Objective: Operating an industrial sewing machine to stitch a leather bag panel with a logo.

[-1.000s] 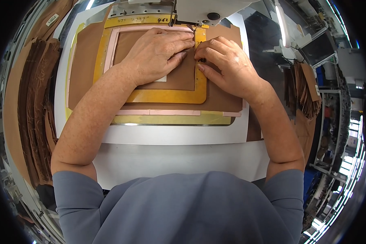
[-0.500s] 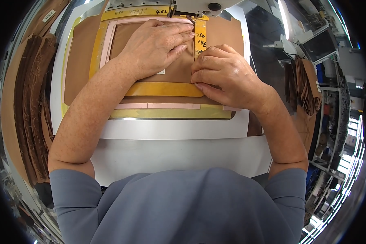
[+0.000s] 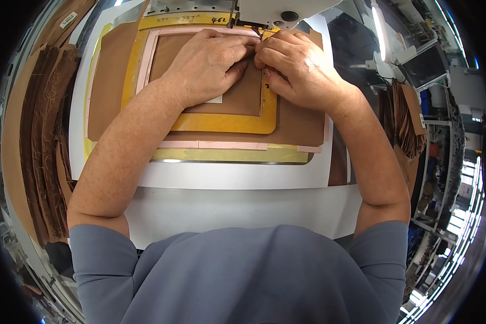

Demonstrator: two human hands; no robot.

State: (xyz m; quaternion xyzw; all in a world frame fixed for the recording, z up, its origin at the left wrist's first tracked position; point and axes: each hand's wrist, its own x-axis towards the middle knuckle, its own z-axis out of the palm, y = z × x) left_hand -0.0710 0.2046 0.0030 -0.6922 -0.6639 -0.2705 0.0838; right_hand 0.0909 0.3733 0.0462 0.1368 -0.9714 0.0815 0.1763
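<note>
My left hand lies flat, fingers stretched out, on a brown fabric panel inside a yellow rectangular frame. Part of a small white label shows below its palm. Beside it my right hand rests at the frame's upper right side, fingers bent and drawn together at the inner edge. What those fingertips hold, if anything, is hidden. Just beyond both hands, the needle area of a white sewing machine head comes down near the frame's far right corner. Pale pink strips line the frame's inside.
Brown fabric surrounds the frame on a larger yellow-edged template over a white sheet. Stacks of brown pieces lie at left and hang at right. A lit lamp stands at the right.
My right hand has moved away from me along the frame's right side, uncovering its near right corner. My left hand stays on the fabric; frame and template have shifted slightly towards me.
</note>
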